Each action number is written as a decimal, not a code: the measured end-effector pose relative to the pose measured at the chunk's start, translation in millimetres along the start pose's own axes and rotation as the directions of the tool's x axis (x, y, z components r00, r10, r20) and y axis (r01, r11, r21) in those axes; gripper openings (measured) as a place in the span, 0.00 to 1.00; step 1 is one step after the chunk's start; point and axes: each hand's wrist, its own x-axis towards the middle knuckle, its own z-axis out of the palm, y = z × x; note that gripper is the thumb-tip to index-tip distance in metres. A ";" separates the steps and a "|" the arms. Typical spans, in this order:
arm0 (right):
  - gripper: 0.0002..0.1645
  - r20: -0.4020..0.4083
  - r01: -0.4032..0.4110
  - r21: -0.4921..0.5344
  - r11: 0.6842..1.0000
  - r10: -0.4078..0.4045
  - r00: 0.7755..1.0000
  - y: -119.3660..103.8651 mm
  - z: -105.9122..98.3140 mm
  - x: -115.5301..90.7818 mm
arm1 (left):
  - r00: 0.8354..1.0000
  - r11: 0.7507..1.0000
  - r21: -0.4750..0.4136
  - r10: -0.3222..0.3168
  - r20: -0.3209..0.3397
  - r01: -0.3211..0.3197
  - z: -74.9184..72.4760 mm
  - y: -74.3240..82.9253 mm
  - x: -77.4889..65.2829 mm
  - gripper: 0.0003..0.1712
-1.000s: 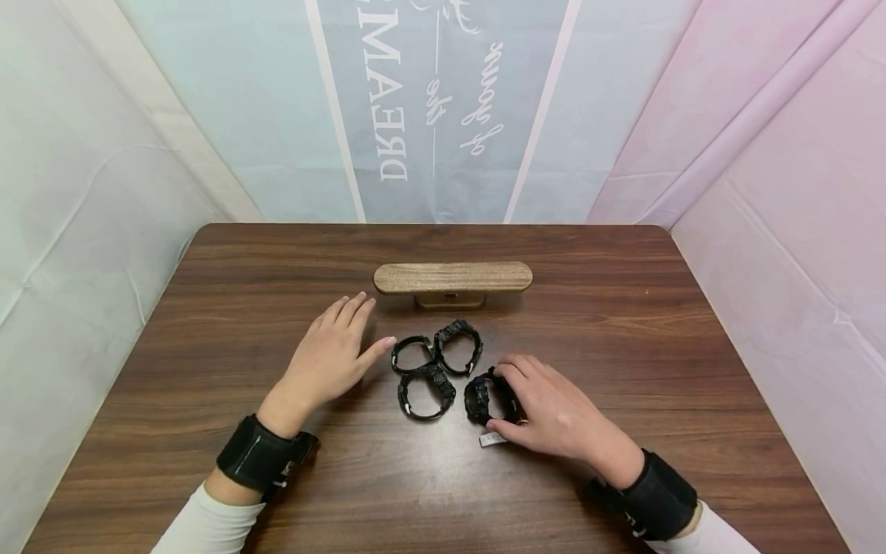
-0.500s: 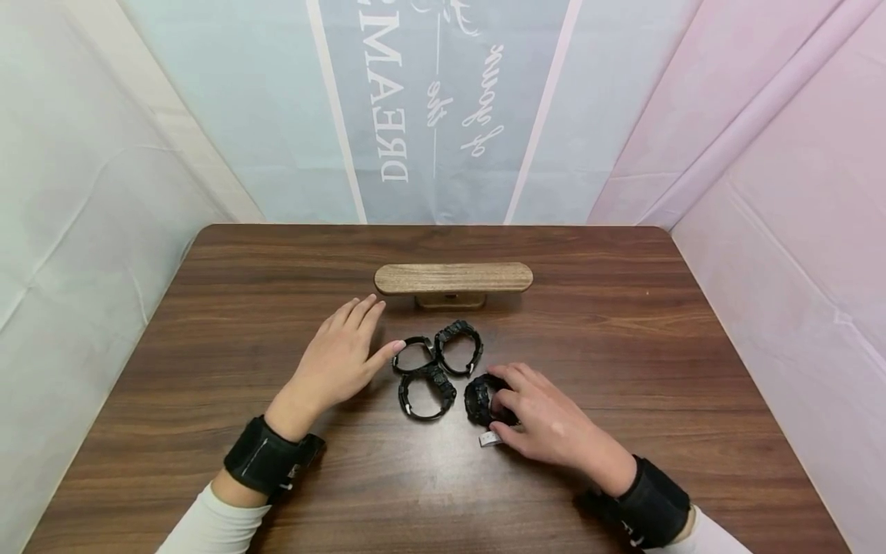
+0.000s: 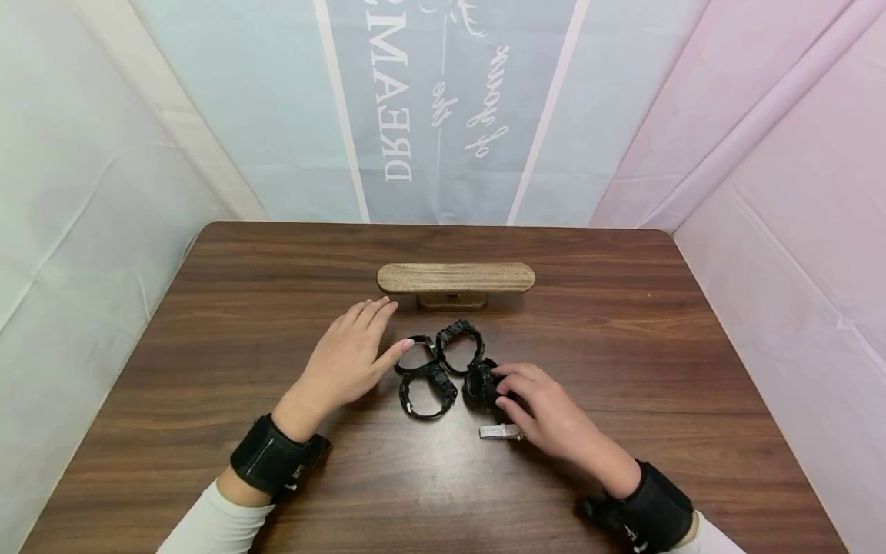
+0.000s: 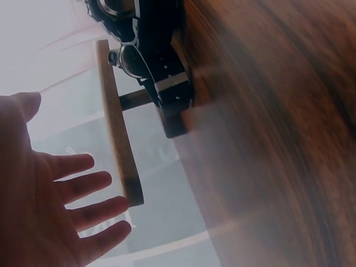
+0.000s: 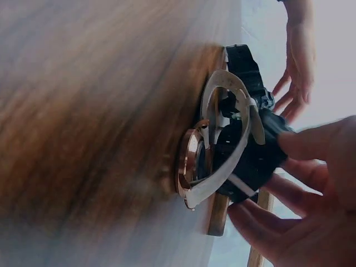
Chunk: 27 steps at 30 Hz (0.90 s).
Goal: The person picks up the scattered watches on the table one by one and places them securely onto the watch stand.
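- Held watch (image 3: 477,382): bulky, matte black, with a ridged outline; the fingers of the right hand (image 3: 550,412) curl around it, thumb opposed, so it sits at their tips. Whether it touches the desk cannot be told.
- White-strapped watch (image 3: 495,432): smooth pale strap arched into a loop, round shiny rose-gold-toned case; it lies on the person's side of the right fingers, just beside the thumb.
- Left hand (image 3: 346,358): fingers straight and spread, gripping nothing; the thumb tip overlaps the rim of the slim black watch (image 3: 431,343), contact unclear.
- Far ridged watch (image 3: 453,331) and near ridged watch (image 3: 444,379): chunky black cases, bands closed into rings; they cluster with the slim one between the two hands' fingers.
- Wooden stand (image 3: 457,278): flat, fine-grained bar with rounded ends on a low base, just beyond the left fingertips.
- Desk (image 3: 609,300): dark brown, streaky grain, faint sheen, beneath all the fingers.
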 end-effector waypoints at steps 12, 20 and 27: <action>0.09 -0.239 -0.043 0.308 0.950 0.121 0.964 -16.4 -22.1 12.2 | 0.992 0.993 -0.045 0.109 -0.069 -0.112 -4.7 19.4 5.3 0.39; 0.09 -0.250 -0.022 0.477 0.879 0.160 0.955 -46.5 -41.8 29.0 | 0.972 0.937 -0.262 0.210 -0.103 -0.231 -6.3 29.9 15.2 0.30; 0.13 -0.258 0.053 0.598 0.800 0.128 0.958 -44.4 -33.0 37.0 | 0.963 0.728 -0.646 0.266 -0.044 -0.230 -5.4 30.3 32.3 0.26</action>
